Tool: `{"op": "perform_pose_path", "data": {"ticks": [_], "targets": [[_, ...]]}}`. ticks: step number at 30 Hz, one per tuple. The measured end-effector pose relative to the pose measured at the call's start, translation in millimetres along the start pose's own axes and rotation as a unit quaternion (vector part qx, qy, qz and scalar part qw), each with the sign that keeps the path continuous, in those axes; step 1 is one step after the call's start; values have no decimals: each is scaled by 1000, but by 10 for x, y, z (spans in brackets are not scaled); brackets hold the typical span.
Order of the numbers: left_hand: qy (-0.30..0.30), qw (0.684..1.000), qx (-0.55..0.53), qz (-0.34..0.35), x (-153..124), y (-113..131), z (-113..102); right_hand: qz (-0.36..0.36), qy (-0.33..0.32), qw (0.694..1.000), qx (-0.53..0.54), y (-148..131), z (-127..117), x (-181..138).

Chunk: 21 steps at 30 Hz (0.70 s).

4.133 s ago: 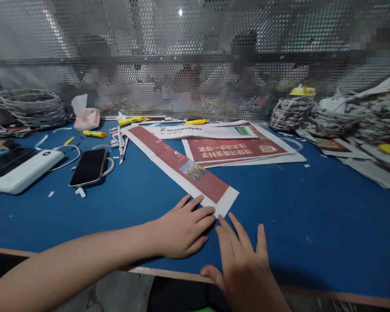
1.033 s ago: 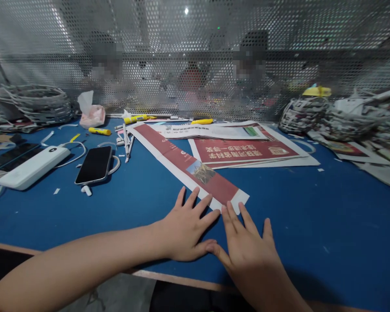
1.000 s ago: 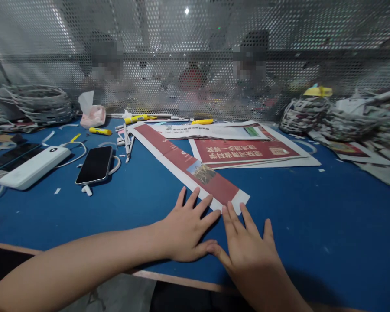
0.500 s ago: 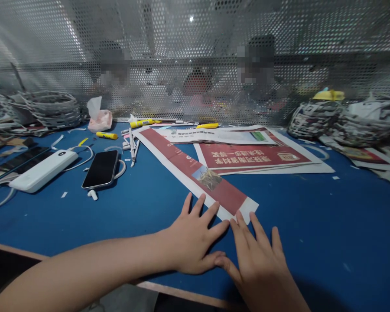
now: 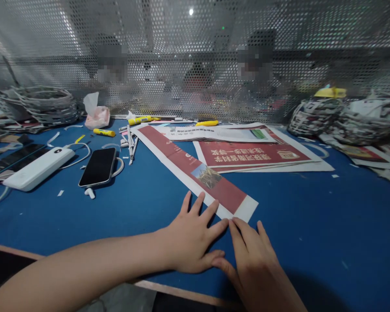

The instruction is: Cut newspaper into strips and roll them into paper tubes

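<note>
A long strip of newspaper point(image 5: 195, 171), red with a white border and a small photo, lies slantwise on the blue table. My left hand point(image 5: 195, 240) is flat with fingers spread, its fingertips on the strip's lower edge. Close beside it, my right hand point(image 5: 255, 255) touches the near corner of the strip with its index and middle fingertips. The right thumb is held apart from those fingers, near the left thumb, and the other fingers are bent. Neither hand grips anything. Beyond the strip are a folded white newspaper piece point(image 5: 214, 134) and red newspaper sheets point(image 5: 253, 155).
To the left lie a phone point(image 5: 98, 167), a white power bank point(image 5: 39, 168), an earbud point(image 5: 90, 193) and yellow glue sticks point(image 5: 104, 132). Woven paper baskets point(image 5: 47, 106) stand at both sides. A perforated metal screen point(image 5: 188, 39) rises behind the table, with people beyond it.
My right hand's fingers have drawn back and bent, coming off the strip's end to its near corner. My left hand and the strip stay in place. The view shifts slightly.
</note>
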<state>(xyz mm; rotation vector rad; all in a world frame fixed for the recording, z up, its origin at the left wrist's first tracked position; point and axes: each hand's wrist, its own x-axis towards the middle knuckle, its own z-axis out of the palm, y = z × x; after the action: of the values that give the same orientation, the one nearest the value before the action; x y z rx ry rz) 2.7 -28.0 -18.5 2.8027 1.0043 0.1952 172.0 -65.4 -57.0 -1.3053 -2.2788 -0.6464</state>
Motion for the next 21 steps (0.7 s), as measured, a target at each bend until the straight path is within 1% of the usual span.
{"op": "perform_pose_path", "data": {"ticks": [4, 7, 10, 17, 21], "targets": [[-13, 1000, 5, -7, -2, 11, -21, -3, -28, 1000, -2, -9, -63, -27], [-15, 1000, 3, -10, -5, 15, -35, -45, -60, 997, -14, 17, -154, -16], [-12, 1000, 1, -13, -6, 15, -38, -70, -71, 995, -26, 53, -228, 7], [-14, 1000, 5, -12, -4, 12, -15, -52, -105, 993, -16, 63, -230, 26], [-13, 1000, 9, -12, -5, 12, -5, -45, -102, 994, -21, 42, -194, 46]]}}
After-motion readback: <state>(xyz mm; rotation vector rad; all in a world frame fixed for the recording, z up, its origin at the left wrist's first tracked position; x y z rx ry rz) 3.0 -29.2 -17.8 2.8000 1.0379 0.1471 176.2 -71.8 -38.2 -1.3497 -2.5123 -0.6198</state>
